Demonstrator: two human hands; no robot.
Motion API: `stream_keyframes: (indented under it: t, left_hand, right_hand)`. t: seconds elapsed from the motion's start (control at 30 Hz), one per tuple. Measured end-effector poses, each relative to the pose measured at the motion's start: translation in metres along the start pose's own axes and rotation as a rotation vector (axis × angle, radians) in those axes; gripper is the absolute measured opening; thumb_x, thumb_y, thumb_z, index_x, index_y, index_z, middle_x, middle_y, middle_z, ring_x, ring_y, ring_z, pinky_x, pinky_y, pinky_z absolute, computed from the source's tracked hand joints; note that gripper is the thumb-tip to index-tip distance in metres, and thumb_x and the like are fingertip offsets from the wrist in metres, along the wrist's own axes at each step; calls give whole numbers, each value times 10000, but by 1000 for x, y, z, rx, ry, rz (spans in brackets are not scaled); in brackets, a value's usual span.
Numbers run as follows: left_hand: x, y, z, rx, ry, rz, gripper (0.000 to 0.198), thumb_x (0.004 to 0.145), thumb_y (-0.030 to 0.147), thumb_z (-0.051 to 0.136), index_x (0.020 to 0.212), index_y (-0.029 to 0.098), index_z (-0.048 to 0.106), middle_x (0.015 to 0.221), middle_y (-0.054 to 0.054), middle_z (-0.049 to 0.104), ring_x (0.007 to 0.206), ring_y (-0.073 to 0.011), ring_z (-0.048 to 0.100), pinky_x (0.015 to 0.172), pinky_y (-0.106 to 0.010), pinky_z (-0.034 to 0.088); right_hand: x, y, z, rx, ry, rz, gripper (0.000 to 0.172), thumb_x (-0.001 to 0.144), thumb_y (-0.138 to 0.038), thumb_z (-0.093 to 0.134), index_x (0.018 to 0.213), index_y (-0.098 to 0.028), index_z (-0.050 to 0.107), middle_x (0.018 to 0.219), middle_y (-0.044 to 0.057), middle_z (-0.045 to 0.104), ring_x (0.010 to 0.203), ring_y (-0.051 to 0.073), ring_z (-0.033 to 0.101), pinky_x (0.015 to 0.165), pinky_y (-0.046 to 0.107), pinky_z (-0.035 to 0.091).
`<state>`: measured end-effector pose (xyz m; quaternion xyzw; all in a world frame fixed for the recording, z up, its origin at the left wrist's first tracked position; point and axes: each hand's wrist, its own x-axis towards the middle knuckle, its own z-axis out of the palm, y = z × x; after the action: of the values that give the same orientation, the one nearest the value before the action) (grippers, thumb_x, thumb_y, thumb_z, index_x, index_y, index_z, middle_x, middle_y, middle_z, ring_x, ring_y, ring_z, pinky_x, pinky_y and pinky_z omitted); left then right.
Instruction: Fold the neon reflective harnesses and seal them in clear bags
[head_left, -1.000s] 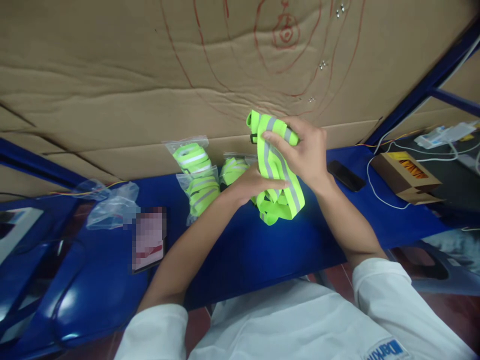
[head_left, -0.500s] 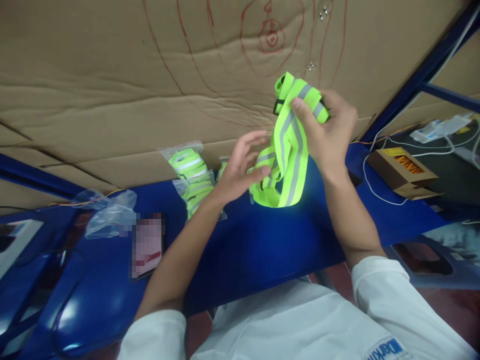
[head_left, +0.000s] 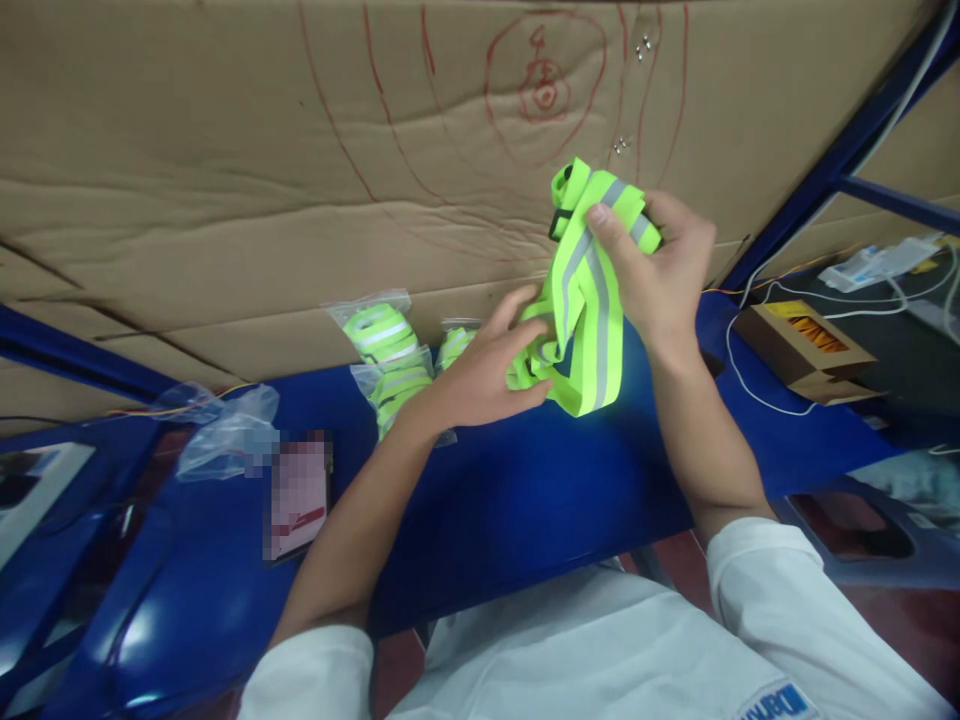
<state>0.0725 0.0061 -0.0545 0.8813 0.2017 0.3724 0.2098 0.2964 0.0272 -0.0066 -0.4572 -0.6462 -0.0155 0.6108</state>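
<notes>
A neon yellow-green strap [head_left: 602,330] with grey stripes and a black buckle hangs in loose folds above the blue table [head_left: 525,520]. My right hand [head_left: 660,260] is closed on its upper folds, thumb on the front. Around the strap's lower left part curve the fingers of my left hand [head_left: 495,365], thumb below and fingertips partly behind the material; the hand is closed on it. Left of my left hand, bagged neon straps [head_left: 381,335] lie at the back of the table, and another bagged strap [head_left: 454,347] is just behind that hand.
Upright cardboard [head_left: 225,240] with red drawn lines stands behind the table. To the left are clear plastic bags [head_left: 229,430] and a blurred-out flat object [head_left: 300,495]. An open brown box [head_left: 806,345] and white cables sit at the right.
My left hand has closed from spread fingers onto the strap's lower left part. The right hand keeps its hold, and the strap's lower loop has shifted slightly right.
</notes>
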Motion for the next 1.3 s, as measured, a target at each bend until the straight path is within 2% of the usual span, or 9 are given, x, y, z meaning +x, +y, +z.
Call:
stream_keyframes:
  t: [0.07,0.23,0.4,0.57,0.7,0.8,0.93,1.1,1.3]
  left_hand:
    - [-1,0,-5,-139,17,-62,536,869,416,871,1270,255,555,1618,-171,425,1552,-349,416,1265,-525,394]
    - [2,0,-4,-253,395,-133,506,835,501,901,1121,251,568,1459,-119,549,1440,-291,525,1215,-451,437]
    - [6,12,19,-243,291,-169,407,863,518,867,1070,225,674,1378,-100,591,1376,-292,542,1183,-416,452]
    - [7,1,34,-615,518,-264,454,835,418,912,1068,263,555,1002,15,659,991,-178,678,931,-313,559]
    - [3,-7,23,-867,248,-455,825,644,350,1030,1304,279,539,1200,-28,729,1113,-258,725,939,-370,608]
    - [1,2,23,-845,3,-569,689,614,341,1029,1195,187,693,1212,-100,765,1184,-344,721,995,-448,617]
    - [1,16,33,-794,6,-605,452,757,398,913,1109,166,751,1161,-97,794,1134,-332,750,1010,-471,625]
    - [-1,5,9,-422,-108,-415,436,854,468,814,1139,148,737,1195,-109,778,1156,-322,726,1067,-446,579]
    - [-7,-13,-9,-251,-189,-410,468,871,506,743,1173,149,720,1250,-104,754,1192,-317,692,1094,-431,547]
  right_hand:
    - [-3,-3,1,-1,-6,-19,442,988,-634,682,1019,-200,760,870,48,738,768,202,640,716,359,498]
    - [-11,-15,0,-77,-59,-131,394,983,-622,695,1123,-267,793,1056,67,775,970,273,695,944,428,556]
    - [-22,-30,1,-148,-89,-150,438,1017,-663,601,1209,-310,777,1159,75,771,1093,312,697,1032,475,567]
    - [-28,-38,5,-180,-73,-157,468,1036,-658,566,1183,-264,772,1159,101,774,1064,302,715,1012,465,594]
    - [-29,-35,8,-175,-145,-302,448,1054,-616,574,1182,-232,767,1075,81,788,997,251,725,958,408,613]
    - [-31,-36,10,-156,-197,-423,418,1056,-582,606,1174,-216,772,1042,48,797,977,225,731,929,370,606]
    - [-31,-42,1,-90,-208,-530,352,1038,-529,665,1172,-227,788,1035,34,802,957,214,722,878,347,588]
    - [-23,-43,-10,131,-325,-157,511,1003,-690,618,1034,-207,780,940,38,748,882,201,701,852,350,587]
    - [-20,-10,23,536,-676,210,557,871,-744,751,1036,-217,679,884,21,701,788,149,640,668,264,529]
